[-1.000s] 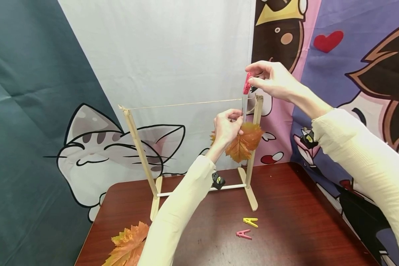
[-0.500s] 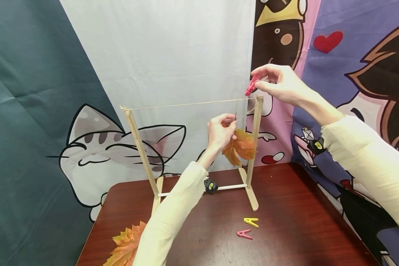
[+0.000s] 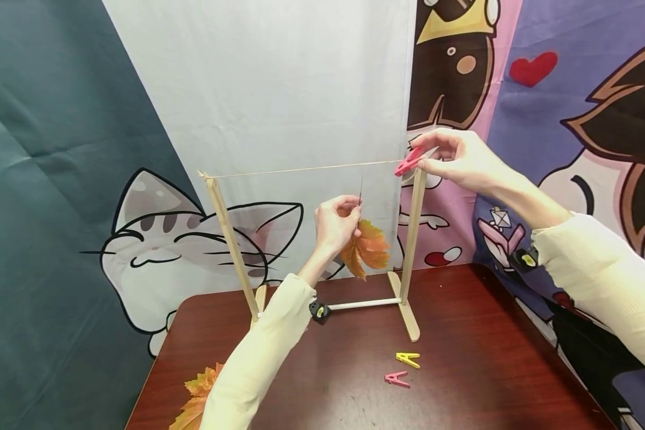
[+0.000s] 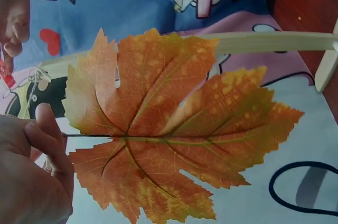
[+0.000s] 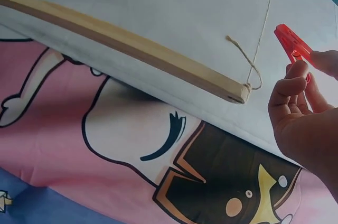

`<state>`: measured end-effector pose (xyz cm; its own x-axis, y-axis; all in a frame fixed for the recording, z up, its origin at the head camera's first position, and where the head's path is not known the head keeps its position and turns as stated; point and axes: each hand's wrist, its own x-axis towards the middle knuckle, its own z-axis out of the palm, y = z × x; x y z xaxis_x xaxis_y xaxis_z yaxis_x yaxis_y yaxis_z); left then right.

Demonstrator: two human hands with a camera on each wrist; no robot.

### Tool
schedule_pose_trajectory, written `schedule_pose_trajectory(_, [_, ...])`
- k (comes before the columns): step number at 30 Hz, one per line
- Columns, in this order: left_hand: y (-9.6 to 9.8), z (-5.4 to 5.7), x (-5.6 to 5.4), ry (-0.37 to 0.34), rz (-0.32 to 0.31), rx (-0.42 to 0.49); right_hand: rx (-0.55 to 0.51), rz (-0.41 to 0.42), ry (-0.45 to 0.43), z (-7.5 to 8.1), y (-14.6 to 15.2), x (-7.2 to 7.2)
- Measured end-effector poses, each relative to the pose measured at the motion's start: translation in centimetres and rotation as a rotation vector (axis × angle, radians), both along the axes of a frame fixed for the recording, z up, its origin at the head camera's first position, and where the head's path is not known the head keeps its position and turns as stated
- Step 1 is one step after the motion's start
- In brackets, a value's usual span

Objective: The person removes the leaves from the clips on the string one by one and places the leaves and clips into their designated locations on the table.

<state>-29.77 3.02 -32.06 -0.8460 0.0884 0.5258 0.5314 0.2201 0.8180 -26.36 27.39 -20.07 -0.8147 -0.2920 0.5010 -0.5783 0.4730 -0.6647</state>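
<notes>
In the head view my left hand [image 3: 335, 224] pinches the thin dark stem of an orange maple leaf [image 3: 373, 246], which hangs below the string [image 3: 301, 169]. The left wrist view shows that leaf [image 4: 174, 113] spread flat, its stem running into my fingers. My right hand [image 3: 459, 160] pinches a red clothespin [image 3: 407, 162] between thumb and fingers, beside the top of the right wooden post [image 3: 412, 239]. Seen from the right wrist, the clothespin [image 5: 290, 43] slants near the knotted string end [image 5: 252, 78], its tip pointing toward the string.
A yellow clothespin [image 3: 407, 359] and a pink clothespin [image 3: 397, 379] lie on the brown table [image 3: 462, 334]. Another leaf [image 3: 197, 397] lies at front left, partly behind my sleeve. A left post [image 3: 228, 239] and white rod [image 3: 362, 304] complete the stand before a printed cloth.
My left hand has moved left and down, carrying the leaf away from the right post. My right hand has lowered to string height, and the clothespin has turned from near upright to slanted.
</notes>
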Motion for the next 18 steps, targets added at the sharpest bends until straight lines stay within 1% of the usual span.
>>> schedule_pose_trajectory(7, [-1.5, -1.1, 0.9, 0.019, 0.01, -0.038, -0.002, 0.002, -0.051, -1.3, 0.3, 0.9])
schedule_pose_trajectory(12, [-2.6, -1.9, 1.8, 0.029, 0.022, -0.054, -0.019, 0.016, -0.077, -2.6, 0.6, 1.5])
schedule_pose_trajectory(18, [-4.2, -2.9, 2.9, 0.086, 0.044, -0.1, -0.063, 0.036, -0.124, -4.4, 1.0, 2.2])
